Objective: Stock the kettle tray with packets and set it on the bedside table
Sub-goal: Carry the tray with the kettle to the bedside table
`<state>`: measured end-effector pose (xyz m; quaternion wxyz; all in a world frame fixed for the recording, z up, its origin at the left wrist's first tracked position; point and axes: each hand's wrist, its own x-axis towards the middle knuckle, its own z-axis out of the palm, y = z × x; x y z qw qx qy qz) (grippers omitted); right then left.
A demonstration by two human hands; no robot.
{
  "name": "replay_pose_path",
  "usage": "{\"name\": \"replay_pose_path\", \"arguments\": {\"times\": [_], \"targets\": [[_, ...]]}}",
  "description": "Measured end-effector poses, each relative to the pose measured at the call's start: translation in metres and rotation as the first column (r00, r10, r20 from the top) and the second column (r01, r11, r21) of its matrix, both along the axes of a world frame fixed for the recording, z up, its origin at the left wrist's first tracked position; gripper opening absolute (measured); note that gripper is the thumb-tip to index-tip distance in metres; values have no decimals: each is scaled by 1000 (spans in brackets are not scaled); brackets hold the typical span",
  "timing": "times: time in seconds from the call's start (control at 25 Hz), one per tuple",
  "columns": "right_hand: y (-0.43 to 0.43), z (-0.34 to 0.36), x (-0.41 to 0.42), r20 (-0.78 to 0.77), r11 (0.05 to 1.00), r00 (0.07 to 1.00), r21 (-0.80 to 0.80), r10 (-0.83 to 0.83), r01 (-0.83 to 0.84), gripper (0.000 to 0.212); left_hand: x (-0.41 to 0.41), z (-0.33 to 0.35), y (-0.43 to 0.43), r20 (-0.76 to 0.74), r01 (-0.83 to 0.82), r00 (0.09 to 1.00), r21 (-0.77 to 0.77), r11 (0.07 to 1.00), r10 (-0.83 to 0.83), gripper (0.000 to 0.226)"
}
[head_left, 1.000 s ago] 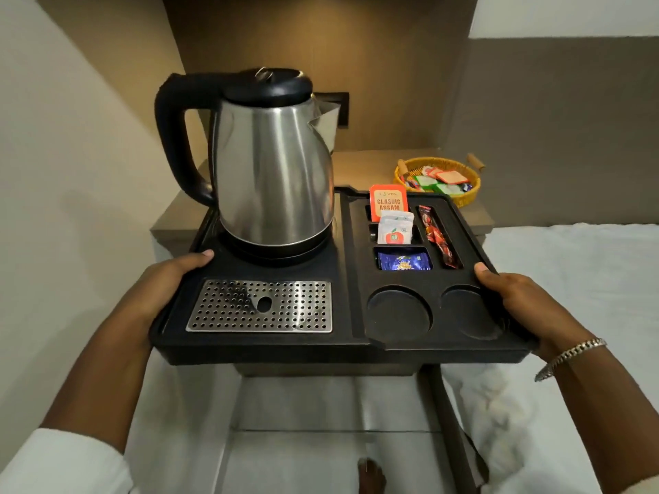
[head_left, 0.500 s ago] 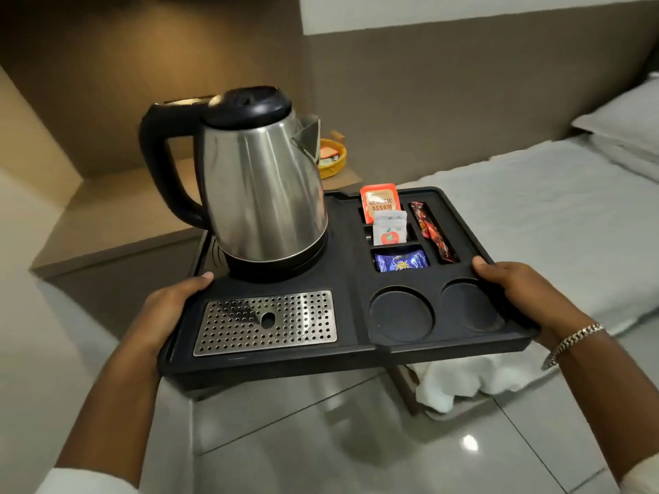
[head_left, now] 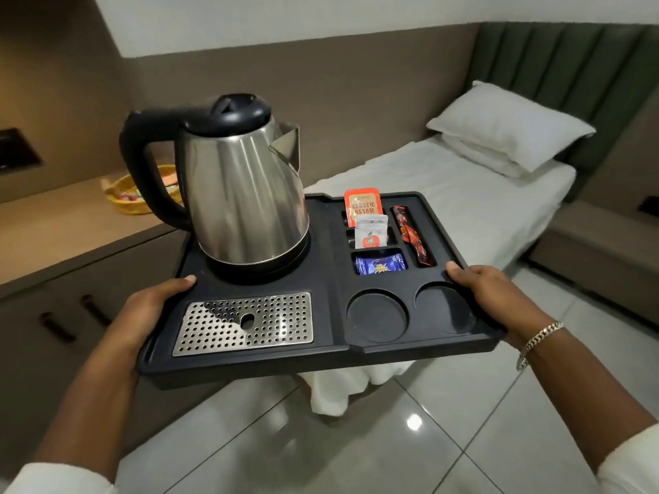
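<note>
I hold the black kettle tray (head_left: 328, 276) in the air over the tiled floor. My left hand (head_left: 149, 308) grips its left edge and my right hand (head_left: 495, 294) its right edge. A steel kettle (head_left: 242, 194) with a black handle stands on the tray's left half. The right compartments hold an orange tea packet (head_left: 363, 206), a white sachet (head_left: 371, 231), a blue packet (head_left: 379, 264) and a red stick sachet (head_left: 413, 235). Two round cup recesses (head_left: 378, 315) are bare.
A bed with a white sheet (head_left: 456, 194) and pillows (head_left: 510, 126) lies behind the tray. A low bedside table (head_left: 606, 229) stands at the far right. On the left, a counter (head_left: 53, 222) carries a yellow basket (head_left: 132, 197) of packets.
The tray has been lifted off the counter and carried rightward, away from it. The view has swung toward the bed; the basket now lies behind the kettle's handle.
</note>
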<state>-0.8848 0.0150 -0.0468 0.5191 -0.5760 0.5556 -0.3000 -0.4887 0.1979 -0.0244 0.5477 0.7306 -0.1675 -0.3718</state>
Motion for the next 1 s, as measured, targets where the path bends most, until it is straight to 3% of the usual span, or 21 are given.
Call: {"name": "replay_pose_path", "arguments": {"times": [0.44, 1.0], "targets": [[-88, -26, -183, 9, 953, 953, 22, -302, 302, 47, -145, -37, -212, -26, 279, 960, 25, 960, -278, 35], [-282, -69, -343, 55, 785, 783, 67, -619, 616, 40, -303, -64, -539, -75, 596, 802, 42, 802, -592, 32]]}}
